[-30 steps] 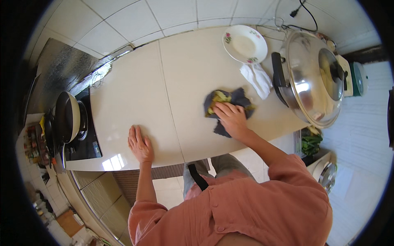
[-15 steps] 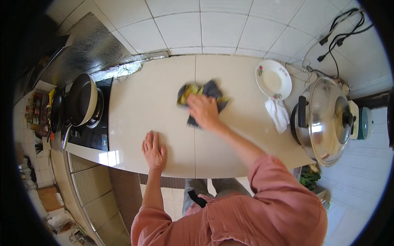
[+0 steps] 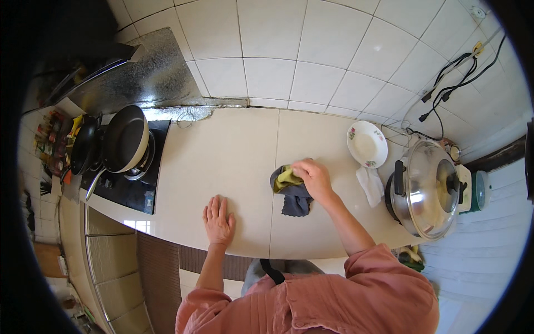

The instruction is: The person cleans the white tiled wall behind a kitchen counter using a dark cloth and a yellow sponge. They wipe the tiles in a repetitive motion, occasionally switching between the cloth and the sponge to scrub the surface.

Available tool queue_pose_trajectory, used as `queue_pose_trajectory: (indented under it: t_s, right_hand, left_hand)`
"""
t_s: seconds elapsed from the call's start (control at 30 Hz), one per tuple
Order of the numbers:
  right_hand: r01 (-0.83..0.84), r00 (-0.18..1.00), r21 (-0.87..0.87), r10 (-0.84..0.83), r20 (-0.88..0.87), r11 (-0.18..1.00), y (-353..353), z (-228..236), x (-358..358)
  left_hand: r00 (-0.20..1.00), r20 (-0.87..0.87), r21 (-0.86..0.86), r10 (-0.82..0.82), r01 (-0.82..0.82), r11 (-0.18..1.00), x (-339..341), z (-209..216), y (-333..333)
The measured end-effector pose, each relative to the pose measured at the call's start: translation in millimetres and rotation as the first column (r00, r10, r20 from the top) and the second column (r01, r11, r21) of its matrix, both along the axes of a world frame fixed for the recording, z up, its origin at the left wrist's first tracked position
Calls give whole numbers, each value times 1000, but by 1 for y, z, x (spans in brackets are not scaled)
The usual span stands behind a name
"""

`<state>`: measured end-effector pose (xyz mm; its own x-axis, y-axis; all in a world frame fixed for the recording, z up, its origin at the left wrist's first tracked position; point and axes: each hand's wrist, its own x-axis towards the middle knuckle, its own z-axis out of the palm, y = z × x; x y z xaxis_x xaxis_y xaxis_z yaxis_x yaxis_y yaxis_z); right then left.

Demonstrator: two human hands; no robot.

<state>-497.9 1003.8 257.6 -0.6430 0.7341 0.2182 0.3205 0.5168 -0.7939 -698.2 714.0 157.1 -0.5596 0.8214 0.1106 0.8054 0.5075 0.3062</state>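
A crumpled cleaning cloth (image 3: 296, 201), dark grey on one side and yellow-green on the other, lies on the pale countertop (image 3: 222, 150). My right hand (image 3: 315, 177) grips its upper edge, fingers pinched on the yellow-green part. Part of the cloth hangs loose toward me, flat against the surface. To the left, near the counter's front edge, my left hand (image 3: 219, 222) rests palm down with fingers stretched out and holds nothing.
On the left, a frying pan (image 3: 127, 139) sits on a black gas stove (image 3: 146, 192), its handle toward me. At right stand a flowered white plate (image 3: 367, 145), a white cloth (image 3: 370, 185) and a large lidded steel pot (image 3: 425, 192). Black cables (image 3: 453, 83) hang on the tiled wall.
My right hand has lifted from pressing flat on the cloth to pinching its edge; the cloth is folded differently, nearer the front edge. My left hand stays on the counter. The view has tilted up.
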Motion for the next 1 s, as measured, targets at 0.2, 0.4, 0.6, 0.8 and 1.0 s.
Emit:
queue_pose_trajectory:
  t_s: [0.2,0.4,0.6,0.8,1.0]
  right_hand:
    - [5,996,573,-56,72,820,19,62,-20]
    - [-49,999,-33,48,-2,998,13,70,-44]
    - [-273,899,-677,-69,-433,684,33,109,-20]
    - [-198,865,-801,-283,-414,565,62,94,48]
    - [-247,920,-565,8,-391,787,48,52,63]
  left_hand:
    - [995,96,159,4,-19,987,-2,14,8]
    - [792,504,460,-344,92,883,73,107,98]
    - [636,728,468,-255,-190,863,100,110,157]
    - [429,807,577,-405,-427,697,92,177,171]
    - [-15,900,354,-436,-560,749,107,205,176]
